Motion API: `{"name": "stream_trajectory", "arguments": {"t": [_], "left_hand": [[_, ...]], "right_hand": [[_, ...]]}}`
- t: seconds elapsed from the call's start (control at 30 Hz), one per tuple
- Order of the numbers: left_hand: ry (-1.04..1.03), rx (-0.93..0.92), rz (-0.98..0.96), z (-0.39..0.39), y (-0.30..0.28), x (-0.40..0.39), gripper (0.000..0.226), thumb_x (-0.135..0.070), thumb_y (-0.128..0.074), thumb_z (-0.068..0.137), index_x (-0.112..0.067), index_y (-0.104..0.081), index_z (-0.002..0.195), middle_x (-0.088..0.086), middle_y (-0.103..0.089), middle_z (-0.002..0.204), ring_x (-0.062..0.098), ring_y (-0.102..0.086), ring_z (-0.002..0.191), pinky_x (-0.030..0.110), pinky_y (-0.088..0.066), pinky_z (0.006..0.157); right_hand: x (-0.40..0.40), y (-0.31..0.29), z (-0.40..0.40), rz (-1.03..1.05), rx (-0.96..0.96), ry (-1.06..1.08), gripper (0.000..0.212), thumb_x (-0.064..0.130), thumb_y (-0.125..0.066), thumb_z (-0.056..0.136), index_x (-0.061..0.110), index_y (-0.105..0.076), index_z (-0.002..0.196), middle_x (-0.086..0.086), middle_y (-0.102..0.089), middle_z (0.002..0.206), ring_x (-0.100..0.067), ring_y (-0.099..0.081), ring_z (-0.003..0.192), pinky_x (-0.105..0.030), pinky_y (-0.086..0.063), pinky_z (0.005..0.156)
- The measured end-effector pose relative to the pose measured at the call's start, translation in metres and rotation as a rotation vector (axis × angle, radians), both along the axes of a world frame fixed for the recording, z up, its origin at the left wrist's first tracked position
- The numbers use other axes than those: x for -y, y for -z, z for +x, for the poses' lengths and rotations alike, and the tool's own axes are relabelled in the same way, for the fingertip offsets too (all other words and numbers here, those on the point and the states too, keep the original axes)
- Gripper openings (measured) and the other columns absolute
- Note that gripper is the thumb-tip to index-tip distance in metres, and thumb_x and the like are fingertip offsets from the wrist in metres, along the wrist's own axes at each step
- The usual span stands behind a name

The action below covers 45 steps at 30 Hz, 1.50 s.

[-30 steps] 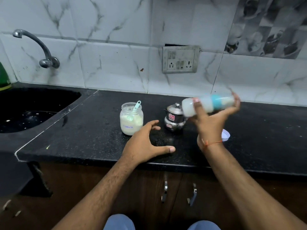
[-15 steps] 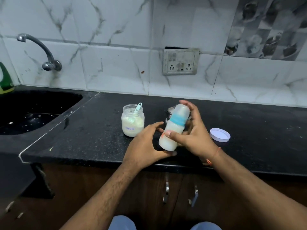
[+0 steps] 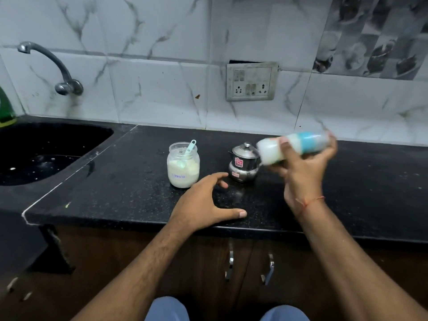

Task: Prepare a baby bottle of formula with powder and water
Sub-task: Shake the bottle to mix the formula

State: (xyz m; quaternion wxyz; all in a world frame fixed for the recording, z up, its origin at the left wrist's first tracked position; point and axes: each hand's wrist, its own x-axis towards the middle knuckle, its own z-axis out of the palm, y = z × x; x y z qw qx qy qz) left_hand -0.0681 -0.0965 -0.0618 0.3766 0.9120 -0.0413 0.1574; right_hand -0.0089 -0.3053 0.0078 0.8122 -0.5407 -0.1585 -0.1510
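My right hand [image 3: 303, 172] grips a baby bottle [image 3: 273, 149] with milky liquid and a blue collar; the bottle lies sideways in the air, blurred by motion, its capped end to the right. My left hand [image 3: 203, 205] rests open on the black counter [image 3: 129, 181] near its front edge, fingers spread, holding nothing. An open glass jar of formula powder [image 3: 183, 167] with a teal scoop [image 3: 190, 147] standing in it is just beyond the left hand. A small lidded steel pot [image 3: 243, 163] stands between the jar and the bottle.
A black sink [image 3: 46, 154] with a wall tap [image 3: 58, 68] lies at the left. A socket plate [image 3: 252, 81] is on the tiled wall. Cabinet doors with metal handles [image 3: 230, 262] sit below the counter. A green bottle [image 3: 5, 110] stands at the far left.
Half a second ago the bottle was upright and low beside my left hand; now my right hand has swung it up and to the right, lying sideways, as it was one second ago.
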Motion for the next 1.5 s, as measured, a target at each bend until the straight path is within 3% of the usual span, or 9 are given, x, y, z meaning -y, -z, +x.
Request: {"name": "stream_trajectory", "arguments": {"t": [0.13, 0.23, 0.57, 0.77, 0.87, 1.0, 1.1, 1.2, 1.5], "left_hand": [[0.004, -0.008, 0.021, -0.003, 0.0, 0.001, 0.117, -0.094, -0.082, 0.055, -0.046, -0.05, 0.157, -0.034, -0.066, 0.127, -0.007, -0.066, 0.109, 0.04, -0.058, 0.108], [0.003, -0.016, 0.012, 0.0, -0.001, 0.001, 0.115, -0.094, -0.082, 0.056, -0.047, -0.051, 0.156, -0.035, -0.065, 0.127, -0.007, -0.063, 0.085, 0.041, -0.061, 0.103], [0.003, 0.022, 0.028, -0.001, 0.0, -0.001, 0.111, -0.092, -0.083, 0.058, -0.044, -0.054, 0.154, -0.033, -0.067, 0.125, -0.007, -0.066, 0.11, 0.038, -0.059, 0.106], [0.007, 0.032, 0.008, -0.002, 0.004, -0.001, 0.106, -0.091, -0.084, 0.059, -0.046, -0.056, 0.151, -0.034, -0.067, 0.122, -0.012, -0.066, 0.103, 0.035, -0.059, 0.102], [0.015, 0.036, -0.043, 0.001, 0.004, -0.001, 0.103, -0.088, -0.087, 0.06, -0.047, -0.057, 0.149, -0.033, -0.067, 0.122, -0.012, -0.059, 0.076, 0.03, -0.057, 0.087], [0.015, 0.053, -0.035, 0.0, 0.005, -0.001, 0.102, -0.088, -0.087, 0.059, -0.046, -0.058, 0.149, -0.032, -0.069, 0.12, -0.014, -0.064, 0.091, 0.03, -0.058, 0.094], [0.022, 0.045, -0.07, 0.002, 0.006, 0.0, 0.101, -0.086, -0.088, 0.061, -0.046, -0.059, 0.149, -0.031, -0.069, 0.121, -0.013, -0.057, 0.069, 0.027, -0.054, 0.08], [0.015, 0.07, -0.052, -0.001, 0.005, -0.001, 0.098, -0.085, -0.087, 0.063, -0.045, -0.06, 0.148, -0.032, -0.07, 0.119, -0.016, -0.064, 0.086, 0.028, -0.057, 0.087], [0.015, 0.071, -0.055, -0.001, 0.003, -0.001, 0.095, -0.083, -0.086, 0.066, -0.043, -0.06, 0.148, -0.031, -0.071, 0.12, -0.016, -0.063, 0.082, 0.026, -0.054, 0.083]], "right_hand": [[0.004, 0.001, -0.002, -0.259, 0.025, -0.155, 0.087, -0.011, -0.078, 0.086, 0.031, -0.037, 0.15, 0.002, -0.063, 0.124, -0.021, -0.072, 0.104, -0.039, -0.065, 0.062], [0.012, -0.001, 0.006, 0.024, -0.02, 0.006, 0.086, -0.005, -0.076, 0.091, 0.03, -0.027, 0.153, -0.005, -0.055, 0.134, -0.027, -0.066, 0.111, -0.046, -0.065, 0.062], [-0.005, 0.004, 0.001, -0.182, -0.07, -0.142, 0.082, -0.004, -0.079, 0.088, 0.035, -0.038, 0.146, -0.002, -0.068, 0.124, -0.025, -0.074, 0.105, -0.043, -0.064, 0.056], [-0.001, -0.003, 0.003, -0.253, -0.096, -0.157, 0.083, -0.005, -0.079, 0.089, 0.033, -0.036, 0.149, 0.0, -0.068, 0.121, -0.028, -0.073, 0.105, -0.048, -0.064, 0.053], [0.008, -0.005, 0.01, 0.092, -0.092, 0.014, 0.083, 0.003, -0.078, 0.092, 0.03, -0.028, 0.152, -0.009, -0.058, 0.141, -0.037, -0.07, 0.118, -0.053, -0.065, 0.059], [-0.001, 0.0, -0.004, -0.213, -0.094, -0.172, 0.082, -0.007, -0.077, 0.09, 0.026, -0.035, 0.152, 0.01, -0.073, 0.112, -0.016, -0.076, 0.097, -0.034, -0.061, 0.05], [0.007, -0.002, 0.007, 0.077, -0.07, 0.014, 0.081, 0.001, -0.078, 0.092, 0.03, -0.031, 0.151, -0.008, -0.058, 0.139, -0.031, -0.07, 0.114, -0.042, -0.063, 0.057], [0.002, -0.005, 0.002, -0.224, -0.011, -0.133, 0.083, -0.009, -0.079, 0.087, 0.032, -0.04, 0.148, 0.01, -0.071, 0.121, -0.016, -0.074, 0.101, -0.035, -0.064, 0.062], [-0.001, 0.005, 0.003, -0.075, -0.053, -0.072, 0.079, -0.005, -0.078, 0.09, 0.032, -0.038, 0.147, 0.006, -0.068, 0.121, -0.021, -0.073, 0.105, -0.041, -0.064, 0.059]]}}
